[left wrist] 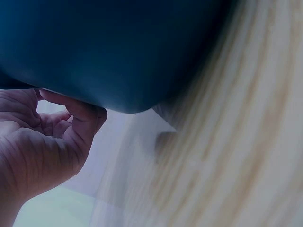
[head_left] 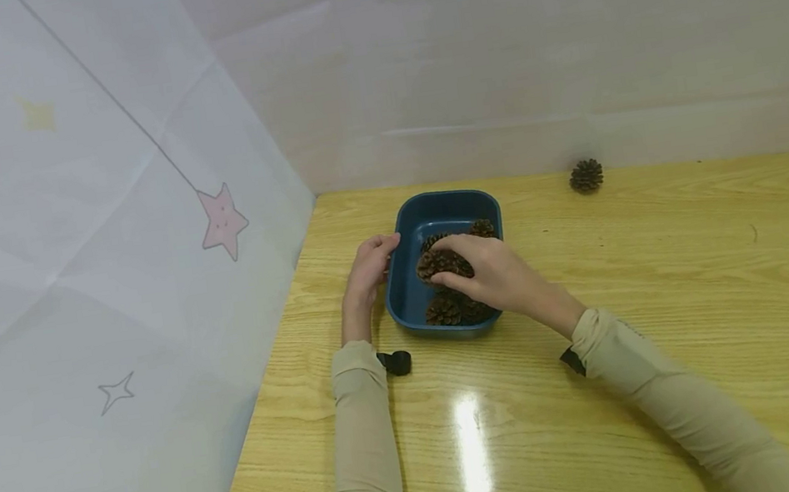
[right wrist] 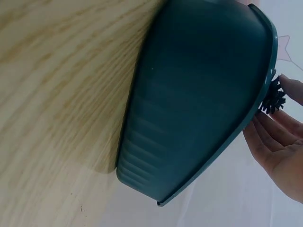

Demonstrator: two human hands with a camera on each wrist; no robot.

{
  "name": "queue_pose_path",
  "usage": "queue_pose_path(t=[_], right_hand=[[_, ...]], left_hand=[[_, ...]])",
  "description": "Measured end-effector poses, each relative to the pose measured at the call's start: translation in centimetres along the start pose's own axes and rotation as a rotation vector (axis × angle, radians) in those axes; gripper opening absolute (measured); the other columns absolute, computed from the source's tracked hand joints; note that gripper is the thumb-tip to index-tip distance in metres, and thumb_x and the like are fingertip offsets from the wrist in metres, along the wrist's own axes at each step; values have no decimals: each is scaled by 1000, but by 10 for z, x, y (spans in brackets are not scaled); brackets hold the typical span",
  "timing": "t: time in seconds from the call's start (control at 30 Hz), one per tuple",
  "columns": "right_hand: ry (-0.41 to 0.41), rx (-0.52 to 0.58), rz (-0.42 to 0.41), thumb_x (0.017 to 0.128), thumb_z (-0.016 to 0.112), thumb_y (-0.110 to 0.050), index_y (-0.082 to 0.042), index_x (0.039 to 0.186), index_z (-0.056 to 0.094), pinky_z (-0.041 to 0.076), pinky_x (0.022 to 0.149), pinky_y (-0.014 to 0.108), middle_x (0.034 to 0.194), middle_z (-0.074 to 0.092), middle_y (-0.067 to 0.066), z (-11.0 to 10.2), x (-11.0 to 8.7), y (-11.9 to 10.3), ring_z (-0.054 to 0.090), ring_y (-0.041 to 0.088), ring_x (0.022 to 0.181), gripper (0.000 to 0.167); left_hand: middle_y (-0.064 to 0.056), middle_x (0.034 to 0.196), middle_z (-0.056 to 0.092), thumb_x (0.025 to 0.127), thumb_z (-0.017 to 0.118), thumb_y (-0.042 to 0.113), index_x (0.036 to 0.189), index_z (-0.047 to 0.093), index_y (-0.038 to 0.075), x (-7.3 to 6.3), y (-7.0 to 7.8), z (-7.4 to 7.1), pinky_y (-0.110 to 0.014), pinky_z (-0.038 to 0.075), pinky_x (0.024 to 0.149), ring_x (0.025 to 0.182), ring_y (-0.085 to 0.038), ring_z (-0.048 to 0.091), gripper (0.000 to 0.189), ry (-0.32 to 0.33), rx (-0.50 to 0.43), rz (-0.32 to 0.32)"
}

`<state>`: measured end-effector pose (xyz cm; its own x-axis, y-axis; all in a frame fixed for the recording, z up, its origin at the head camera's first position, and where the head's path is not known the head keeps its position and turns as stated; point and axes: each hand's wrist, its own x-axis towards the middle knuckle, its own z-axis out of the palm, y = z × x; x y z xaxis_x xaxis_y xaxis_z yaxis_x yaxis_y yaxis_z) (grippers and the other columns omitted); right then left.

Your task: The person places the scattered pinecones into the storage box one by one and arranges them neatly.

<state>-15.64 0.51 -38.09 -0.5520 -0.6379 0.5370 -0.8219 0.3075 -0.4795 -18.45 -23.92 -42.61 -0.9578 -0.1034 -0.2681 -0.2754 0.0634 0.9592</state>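
A dark blue rectangular plastic bin stands on the wooden table, with several brown pine cones lying inside, mostly towards its right and near side. My right hand reaches in over the right rim and grips one pine cone between thumb and fingers. The right wrist view shows that pine cone just past the rim, partly hidden by the bin wall. At the bin's left side, my left hand holds the rim, thumb on top and fingers against the outside. The left wrist view shows its fingers bent under the rim.
A single pine cone lies at the table's back edge, right of the bin, against the pale wall sheet. The wooden table runs on to the right. Its left edge borders a white sheet printed with stars.
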Motion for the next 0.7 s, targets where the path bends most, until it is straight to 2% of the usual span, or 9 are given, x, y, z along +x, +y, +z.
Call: queue_pose_path(t=[0.2, 0.7], right_hand=[[-42, 12, 11, 94, 80, -17, 4, 124, 66, 58, 82, 41, 115, 71, 18, 4, 2, -1, 72, 28, 96, 39], [-119, 35, 22, 95, 79, -18, 1, 127, 65, 57, 84, 42, 116, 71, 16, 15, 3, 0, 70, 28, 98, 39]], left_hand=[[-5, 84, 62, 108, 59, 32, 117, 64, -4, 1, -1, 0, -26, 48, 59, 65, -12, 59, 38, -1, -10, -1], [-3, 81, 62, 108, 58, 33, 115, 66, -2, 0, -1, -1, -26, 48, 60, 66, -12, 59, 36, -2, 0, -2]])
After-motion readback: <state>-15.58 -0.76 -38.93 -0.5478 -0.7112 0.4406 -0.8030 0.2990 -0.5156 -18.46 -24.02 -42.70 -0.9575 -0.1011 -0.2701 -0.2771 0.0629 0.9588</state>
